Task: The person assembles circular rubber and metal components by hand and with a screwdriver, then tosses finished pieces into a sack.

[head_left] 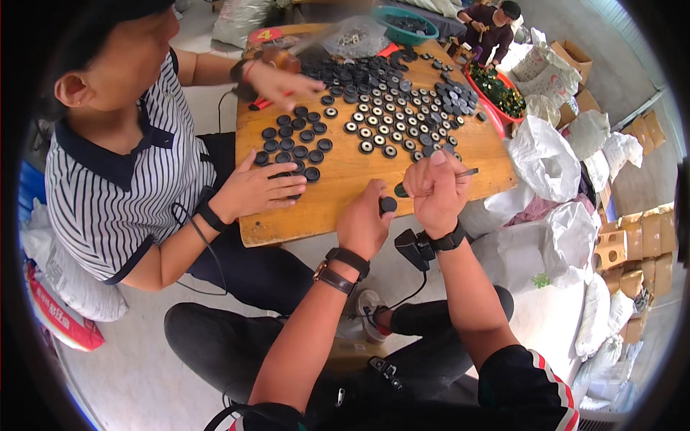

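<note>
Basin (497,110) holds green pieces (496,92), teal tub (404,36) dark parts (411,24); left hand (362,224) grips black disc (388,205), right hand (437,190) tool (468,172).

We can see a yellow numeral on a red sign (253,37) at the table (287,221) and pale characters on a red sack (61,316).

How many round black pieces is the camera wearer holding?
1 in view: the round black piece in the left hand. Others might be hidden inside the right hand, closed around a tool.

Head-worn fisheye view, close above, downward over the table (327,197).
</note>
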`<move>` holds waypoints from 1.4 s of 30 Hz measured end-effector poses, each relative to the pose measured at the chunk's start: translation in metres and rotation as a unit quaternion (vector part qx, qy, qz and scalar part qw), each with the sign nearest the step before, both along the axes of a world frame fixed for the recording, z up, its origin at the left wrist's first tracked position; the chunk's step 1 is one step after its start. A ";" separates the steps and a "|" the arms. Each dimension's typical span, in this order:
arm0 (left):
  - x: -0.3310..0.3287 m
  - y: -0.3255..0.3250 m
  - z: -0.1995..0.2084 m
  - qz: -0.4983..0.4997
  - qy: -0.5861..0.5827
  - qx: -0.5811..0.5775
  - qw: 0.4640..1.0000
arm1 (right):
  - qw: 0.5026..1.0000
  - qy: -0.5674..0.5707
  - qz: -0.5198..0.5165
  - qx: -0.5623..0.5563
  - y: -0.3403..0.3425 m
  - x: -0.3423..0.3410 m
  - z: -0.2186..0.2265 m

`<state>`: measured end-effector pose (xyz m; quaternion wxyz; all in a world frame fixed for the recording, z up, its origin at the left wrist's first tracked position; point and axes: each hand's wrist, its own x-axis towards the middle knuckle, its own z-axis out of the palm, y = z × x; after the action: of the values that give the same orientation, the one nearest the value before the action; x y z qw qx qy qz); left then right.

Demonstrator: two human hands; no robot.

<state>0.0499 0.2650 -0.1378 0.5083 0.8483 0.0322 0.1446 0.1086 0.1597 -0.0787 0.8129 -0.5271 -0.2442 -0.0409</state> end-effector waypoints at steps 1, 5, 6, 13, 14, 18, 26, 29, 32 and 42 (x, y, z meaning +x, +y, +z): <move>0.003 -0.005 0.003 -0.009 -0.002 -0.003 1.000 | 0.996 0.017 -0.043 -0.073 -0.005 0.003 -0.020; 0.008 -0.004 0.007 -0.019 0.037 0.008 0.999 | 0.991 0.052 -0.057 -0.107 -0.013 0.012 -0.030; 0.007 -0.004 0.010 -0.025 0.050 0.011 0.998 | 0.993 0.067 -0.051 -0.078 -0.015 0.014 -0.028; -0.016 0.002 0.011 -0.028 -0.062 -0.042 0.997 | 0.951 0.111 -0.088 -0.273 -0.053 -0.018 -0.011; -0.023 0.005 0.017 -0.028 -0.064 -0.039 0.997 | 0.921 -0.005 -0.098 -0.377 -0.052 -0.028 -0.013; -0.051 0.016 0.048 -0.085 -0.052 0.095 0.990 | 0.895 0.036 -0.069 -0.439 -0.041 -0.073 0.016; -0.088 0.035 0.080 -0.152 -0.181 0.100 0.966 | 0.896 0.050 0.030 -0.439 -0.049 -0.101 0.039; -0.094 0.036 0.086 -0.136 -0.206 0.071 0.967 | 0.943 0.139 0.116 -0.279 -0.044 -0.113 0.041; -0.103 0.036 0.096 -0.133 -0.149 -0.017 0.980 | 0.936 0.270 0.206 -0.087 -0.047 -0.123 0.035; -0.117 0.054 0.108 -0.169 -0.166 -0.090 0.967 | 0.942 0.243 0.201 -0.117 -0.044 -0.145 0.070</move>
<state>-0.0670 0.3193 -0.0294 0.5979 0.7565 -0.1831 0.1917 -0.0361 0.1155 -0.0090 0.7715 -0.5525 -0.1428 0.2815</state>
